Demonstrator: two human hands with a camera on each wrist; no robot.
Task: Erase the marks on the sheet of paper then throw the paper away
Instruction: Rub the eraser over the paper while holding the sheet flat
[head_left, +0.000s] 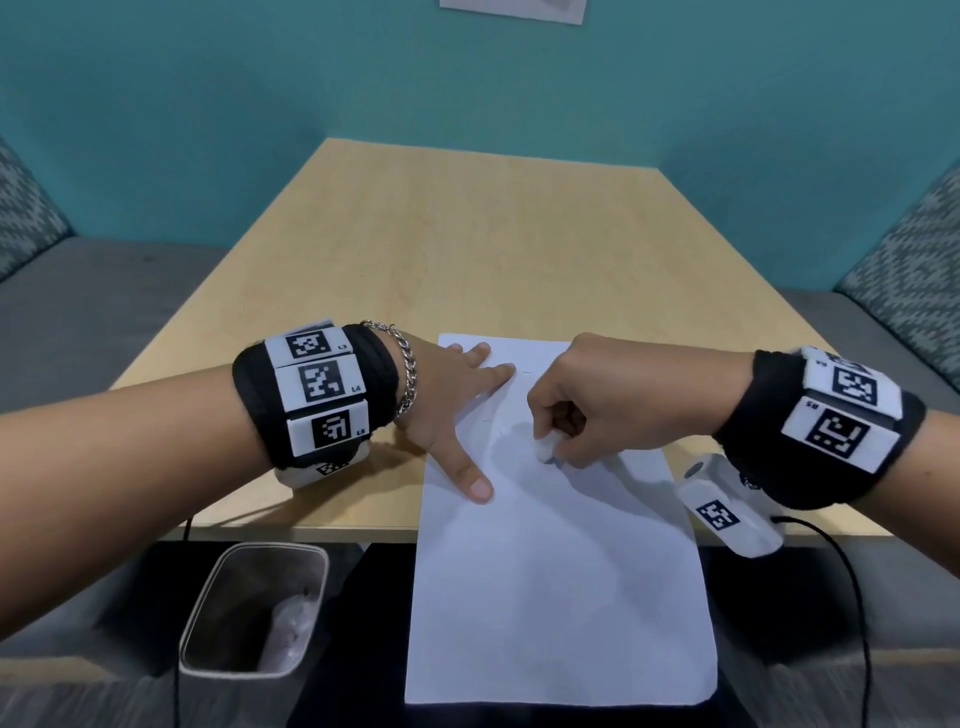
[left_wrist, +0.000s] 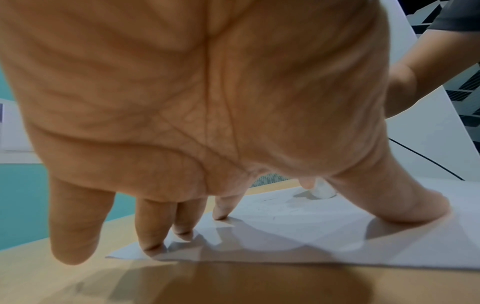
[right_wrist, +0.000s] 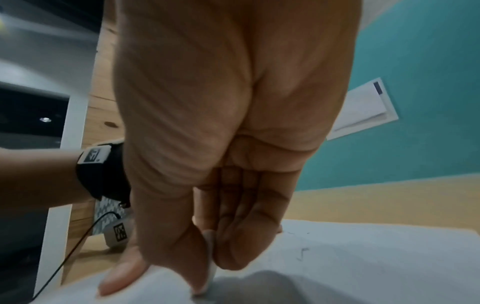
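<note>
A white sheet of paper (head_left: 561, 571) lies on the wooden table (head_left: 467, 234) and hangs over its near edge. My left hand (head_left: 452, 410) lies spread flat on the sheet's upper left part, its fingertips (left_wrist: 221, 214) and thumb pressing the paper (left_wrist: 311, 236) down. My right hand (head_left: 597, 400) pinches a small white eraser (head_left: 546, 448) between thumb and curled fingers, its tip down on the sheet. The eraser (right_wrist: 210, 265) shows as a thin white sliver in the right wrist view, and as a white lump (left_wrist: 322, 191) beyond my palm in the left wrist view. Faint pencil marks (right_wrist: 302, 252) remain on the paper.
A grey waste bin (head_left: 254, 608) stands on the floor below the table's near edge, left of the hanging sheet, with some crumpled stuff inside. Grey benches with patterned cushions (head_left: 909, 270) flank the table. A teal wall is behind.
</note>
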